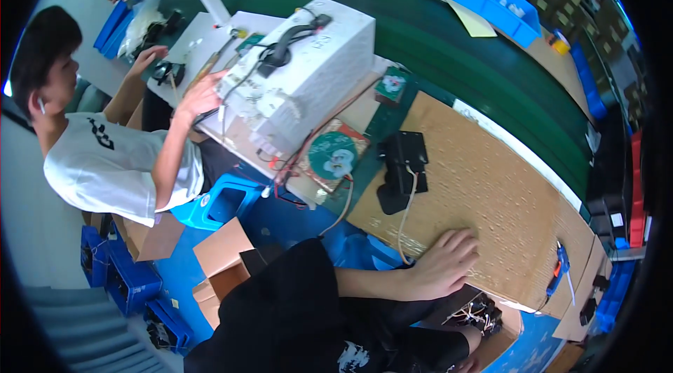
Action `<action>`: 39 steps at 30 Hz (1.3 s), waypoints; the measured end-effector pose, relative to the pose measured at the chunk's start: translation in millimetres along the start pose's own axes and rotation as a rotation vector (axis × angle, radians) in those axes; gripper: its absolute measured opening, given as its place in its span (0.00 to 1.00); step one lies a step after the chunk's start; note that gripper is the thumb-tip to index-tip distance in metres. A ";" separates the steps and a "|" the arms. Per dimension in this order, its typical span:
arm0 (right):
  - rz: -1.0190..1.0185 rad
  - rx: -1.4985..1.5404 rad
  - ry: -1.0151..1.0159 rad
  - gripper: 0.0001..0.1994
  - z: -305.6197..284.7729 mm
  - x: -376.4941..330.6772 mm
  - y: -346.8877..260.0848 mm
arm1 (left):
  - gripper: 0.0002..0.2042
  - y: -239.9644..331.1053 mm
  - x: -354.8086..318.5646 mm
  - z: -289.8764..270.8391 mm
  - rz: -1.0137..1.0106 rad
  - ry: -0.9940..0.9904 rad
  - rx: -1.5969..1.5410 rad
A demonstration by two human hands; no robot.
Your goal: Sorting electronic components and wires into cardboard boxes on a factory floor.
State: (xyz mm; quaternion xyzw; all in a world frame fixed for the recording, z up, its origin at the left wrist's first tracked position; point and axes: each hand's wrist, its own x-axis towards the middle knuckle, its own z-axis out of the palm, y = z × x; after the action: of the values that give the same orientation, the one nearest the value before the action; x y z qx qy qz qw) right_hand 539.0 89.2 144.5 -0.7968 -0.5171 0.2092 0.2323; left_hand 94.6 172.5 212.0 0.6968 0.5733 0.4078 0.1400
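My left hand (445, 264) lies on the brown cardboard sheet (491, 184) at its near edge, fingers flat and holding nothing. Beyond it stands a black plastic device (405, 163), from which a white cable (405, 226) runs down toward my left wrist. At the lower edge, part of my right hand (470, 361) shows beside an open carton (508, 338). Its fingers are mostly out of sight, so their grip cannot be made out. Inside that carton are black parts (484, 317) with pale wires.
A blue glue gun (559, 268) lies on the cardboard's right side. Left of the black device is a round green pad (333, 156). Beyond stands a white box-shaped machine (315, 57); a co-worker (119, 156) sits at left. A green conveyor belt (449, 57) passes behind, with a blue bin (484, 1).
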 end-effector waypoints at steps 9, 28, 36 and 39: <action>-0.134 0.455 -0.847 0.08 135.3 8.4 -174.9 | 0.14 24.5 -6.4 -111.2 0.098 -0.204 -0.483; -0.822 0.724 -0.756 0.36 180.0 -20.5 -394.3 | 0.24 112.6 -19.7 -206.0 0.065 0.236 -0.164; -0.999 0.673 -0.727 0.35 209.3 -16.4 -378.5 | 0.23 203.3 -80.5 -203.7 0.326 0.495 -0.407; -1.059 0.563 -0.724 0.34 216.7 -23.6 -377.9 | 0.23 203.8 -88.1 -199.5 0.303 0.465 -0.442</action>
State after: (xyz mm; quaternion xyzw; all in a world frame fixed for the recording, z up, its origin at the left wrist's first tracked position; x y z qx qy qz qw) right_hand 131.1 235.8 194.1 -0.2273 -0.8068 0.4461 0.3135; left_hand 87.8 -24.2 436.5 0.6152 0.3779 0.6859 0.0911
